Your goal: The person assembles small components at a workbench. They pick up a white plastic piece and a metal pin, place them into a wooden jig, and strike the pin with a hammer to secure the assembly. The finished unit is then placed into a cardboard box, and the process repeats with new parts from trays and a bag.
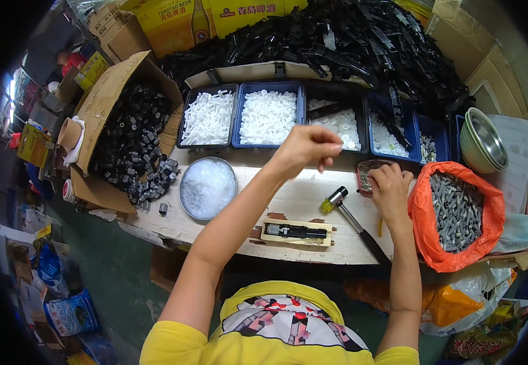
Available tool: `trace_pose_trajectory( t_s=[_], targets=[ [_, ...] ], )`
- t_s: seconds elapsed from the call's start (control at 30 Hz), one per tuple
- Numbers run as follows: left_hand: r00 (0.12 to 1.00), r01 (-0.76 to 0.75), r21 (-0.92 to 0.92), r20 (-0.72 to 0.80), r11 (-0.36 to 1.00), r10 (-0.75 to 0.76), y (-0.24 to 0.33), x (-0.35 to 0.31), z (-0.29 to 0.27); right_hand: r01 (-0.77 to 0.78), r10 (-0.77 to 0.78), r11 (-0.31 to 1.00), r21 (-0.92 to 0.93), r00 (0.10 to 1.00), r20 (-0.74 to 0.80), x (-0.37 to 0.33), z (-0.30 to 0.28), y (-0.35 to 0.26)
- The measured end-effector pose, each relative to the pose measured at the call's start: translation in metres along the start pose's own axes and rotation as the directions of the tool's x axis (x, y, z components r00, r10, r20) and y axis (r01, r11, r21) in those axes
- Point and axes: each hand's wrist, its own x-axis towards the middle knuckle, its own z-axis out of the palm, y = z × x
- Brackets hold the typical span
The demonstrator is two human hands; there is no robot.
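My left hand (310, 149) hangs above the front of the bins, thumb and fingers pinched together; anything between them is too small to make out. Below and to its right, my right hand (390, 188) has its fingers bent down at a small red tray (366, 169), and its fingertips are partly hidden. On the bench nearer to me lies a pale wooden block (327, 238) with a long black part (297, 231) set in its slot. Between block and right forearm rests a hammer (350, 216) with a yellow and dark head and a black handle.
Blue bins of white plastic parts (269, 115) line the back, with black parts heaped behind. At left are a carton of black blocks (133, 134) and a round dish (208, 190) of clear pieces. An orange bag (422, 222) of grey parts and stacked bowls (468, 146) stand right.
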Motion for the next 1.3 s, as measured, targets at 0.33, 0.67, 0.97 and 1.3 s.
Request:
trace_pose_trajectory(
  t_s=[0.33,0.67,0.97,1.3],
  targets=[
    [0.989,0.015,-0.511,0.133,0.859,0.062,-0.062,-0.090,-0.010,0.339,-0.317,0.913,0.226,0.939,-0.132,0.011,-0.035,-0.079],
    [0.985,-0.022,-0.494,0.137,0.869,0.102,-0.063,-0.102,-0.015,0.421,-0.408,0.878,0.230,0.907,-0.103,0.013,-0.040,-0.096],
    [0.991,-0.125,-0.302,0.007,0.945,0.133,-0.066,-0.116,-0.017,0.376,-0.371,0.858,0.351,0.925,-0.083,0.003,-0.026,-0.107],
    [0.786,-0.448,0.627,-0.062,0.637,0.615,-0.080,-0.131,-0.016,0.175,-0.157,0.838,0.517,0.984,-0.079,-0.026,0.001,-0.122]
  ],
)
